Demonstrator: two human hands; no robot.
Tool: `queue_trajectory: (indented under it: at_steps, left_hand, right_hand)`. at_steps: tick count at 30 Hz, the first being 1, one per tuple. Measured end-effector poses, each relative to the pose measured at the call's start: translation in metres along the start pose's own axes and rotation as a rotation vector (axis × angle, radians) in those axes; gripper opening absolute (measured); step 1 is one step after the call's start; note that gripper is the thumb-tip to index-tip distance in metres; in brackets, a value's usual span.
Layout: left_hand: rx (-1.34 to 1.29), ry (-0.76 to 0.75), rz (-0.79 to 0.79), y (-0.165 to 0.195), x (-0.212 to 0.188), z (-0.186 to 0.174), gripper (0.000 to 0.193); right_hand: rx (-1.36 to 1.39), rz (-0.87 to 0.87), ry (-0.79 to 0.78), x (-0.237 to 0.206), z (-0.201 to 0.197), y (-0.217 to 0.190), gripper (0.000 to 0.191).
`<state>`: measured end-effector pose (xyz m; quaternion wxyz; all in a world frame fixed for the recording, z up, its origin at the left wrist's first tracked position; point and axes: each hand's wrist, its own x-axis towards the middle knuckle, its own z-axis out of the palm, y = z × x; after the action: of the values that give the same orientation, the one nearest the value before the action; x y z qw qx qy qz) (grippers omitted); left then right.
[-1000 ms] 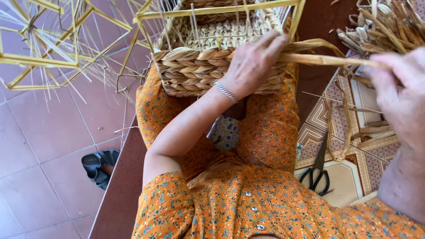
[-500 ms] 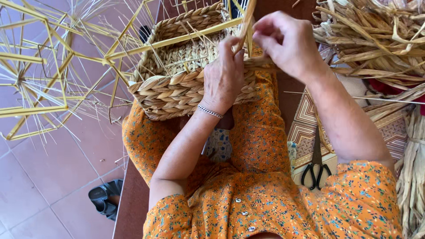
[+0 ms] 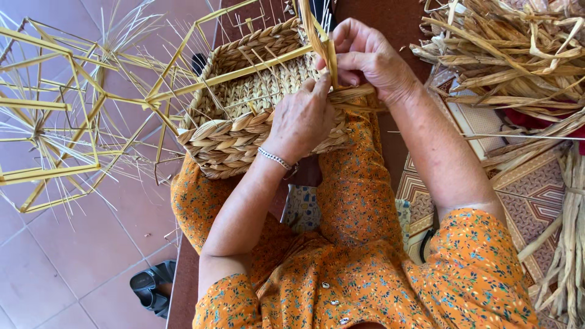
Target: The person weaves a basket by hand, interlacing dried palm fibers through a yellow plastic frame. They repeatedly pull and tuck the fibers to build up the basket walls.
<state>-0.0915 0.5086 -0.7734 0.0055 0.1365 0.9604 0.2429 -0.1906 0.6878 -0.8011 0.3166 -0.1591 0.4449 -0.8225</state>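
A half-woven straw basket (image 3: 237,131) rests on my lap, its braided wall facing me and thin upright stakes sticking out of its rim. My left hand (image 3: 301,119) lies flat over the basket's near right corner, thumb up against a flat dried strand (image 3: 318,38). My right hand (image 3: 368,58) pinches that same strand just above the rim, at the basket's right side. The strand runs upward out of the frame. A silver bracelet (image 3: 275,159) circles my left wrist.
A pile of dried straw strands (image 3: 506,55) lies at the upper right, with more bundles (image 3: 570,244) along the right edge. Yellow wire basket frames (image 3: 55,116) stand on the tiled floor at left. A dark sandal (image 3: 149,289) lies on the floor. A patterned mat (image 3: 536,195) is under the straw.
My right hand has come from the far right to the basket's rim and gripped the strand. My left hand has shifted to the basket's right corner. The view has drawn closer.
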Motion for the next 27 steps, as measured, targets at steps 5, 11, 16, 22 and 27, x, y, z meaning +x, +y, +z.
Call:
queue_trajectory:
  at_steps: [5,11,16,22,27]
  left_hand:
    - [-0.029,-0.069,-0.045,0.0,0.013,-0.01,0.026]
    - [-0.272,0.261,0.159,0.017,-0.035,-0.027,0.047]
    - [-0.25,0.246,0.227,0.005,-0.084,-0.047,0.026]
    - [-0.386,0.209,0.033,-0.016,-0.114,-0.05,0.023]
    - [-0.42,0.235,0.079,-0.018,-0.12,-0.043,0.023]
  right_hand:
    - [0.018,0.049,0.107,-0.005,-0.011,0.019,0.036]
    - [-0.094,-0.008,0.107,-0.027,-0.028,0.044,0.038]
    - [0.147,-0.049,0.537,-0.041,-0.034,0.062,0.034]
    - [0.445,-0.267,0.511,-0.075,-0.043,0.063,0.037]
    - [0.674,-0.298,0.522,-0.077,-0.076,0.044,0.03]
